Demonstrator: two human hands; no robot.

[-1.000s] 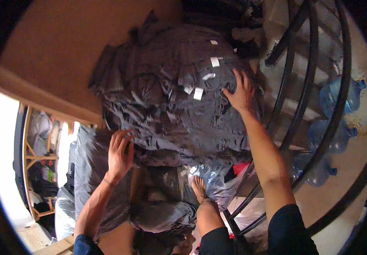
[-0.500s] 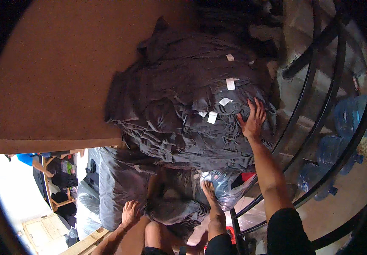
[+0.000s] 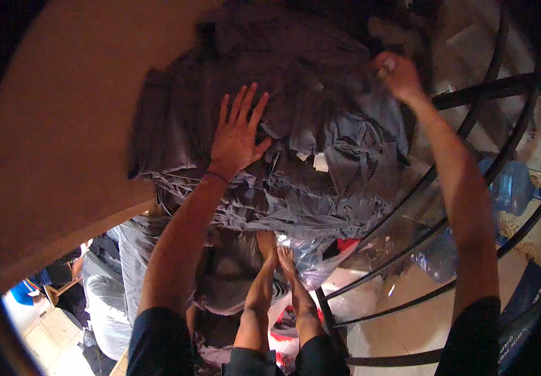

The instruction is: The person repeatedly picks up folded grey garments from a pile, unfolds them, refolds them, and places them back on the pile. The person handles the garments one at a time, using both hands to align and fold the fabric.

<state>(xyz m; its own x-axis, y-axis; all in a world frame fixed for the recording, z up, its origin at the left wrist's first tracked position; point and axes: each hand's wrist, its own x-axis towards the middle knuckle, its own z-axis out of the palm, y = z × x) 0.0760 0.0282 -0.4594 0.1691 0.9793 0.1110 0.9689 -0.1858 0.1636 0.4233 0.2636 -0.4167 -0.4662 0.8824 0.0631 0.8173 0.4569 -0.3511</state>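
A big stack of dark grey garments [image 3: 295, 125] fills the middle, crumpled along its near edge, with small white labels [image 3: 320, 163] showing. My left hand [image 3: 236, 141] lies on the upper layer left of centre, its fingers spread. At the stack's far right corner, my right hand [image 3: 401, 76] is closed; a small pale bit shows at its fingers, too blurred to name. My two bare feet [image 3: 286, 255] rest below the stack's near edge, beside a clear plastic bag [image 3: 314, 254].
Black curved railing bars [image 3: 408, 250] run along the right, with large blue water bottles [image 3: 512, 188] beyond them. A brown wall [image 3: 82, 125] rises at the left. Plastic-wrapped bundles [image 3: 104, 301] stand at the lower left, near another person in blue [image 3: 23, 293].
My left hand has come up from the lower left onto the garments. My right hand has moved farther away along the stack's right side and closed. Both feet now show.
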